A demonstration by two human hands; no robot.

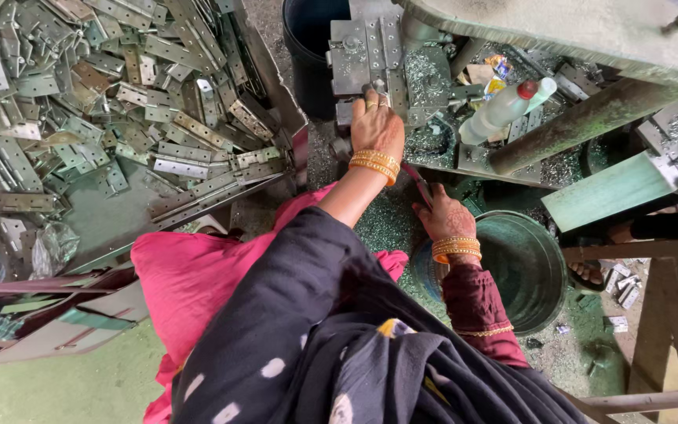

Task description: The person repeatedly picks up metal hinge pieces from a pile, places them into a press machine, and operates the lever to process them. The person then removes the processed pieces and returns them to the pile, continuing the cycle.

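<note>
Dark spotted shawl [370, 353] over a pink garment [198, 275], nearest the camera, filling the lower centre.

Left arm: bare, stretched forward toward 12 o'clock, wrist ringed with gold bangles [375, 163]. Left hand [377, 124] lies palm down, rings on it, fingers curled and pressed together over a small grey metal piece [377, 86] seated on the press block [369, 55]; the piece is mostly hidden under the fingertips, so the exact pinch cannot be told.

Right arm: bent, in a maroon sleeve [476, 306], bangles at the wrist. Right hand [442, 218], patterned with henna, is held low at 3 o'clock of the left forearm, just beside the rim of a green metal basin [535, 267]. Its fingers close on a thin dark rod-like tool [417, 182] angled up toward 11 o'clock; how tightly they close cannot be told.

Surroundings:
- Heap of flat grey hinges [119, 102] in a tray, at 10 o'clock, well apart from both hands.
- Dark bucket [311, 47] at 12 o'clock, just left of the press block.
- Plastic bottle [504, 110] with red cap, lying tilted at 1 o'clock.
- Metal shavings [386, 224] scattered on the table between the two hands.
</note>
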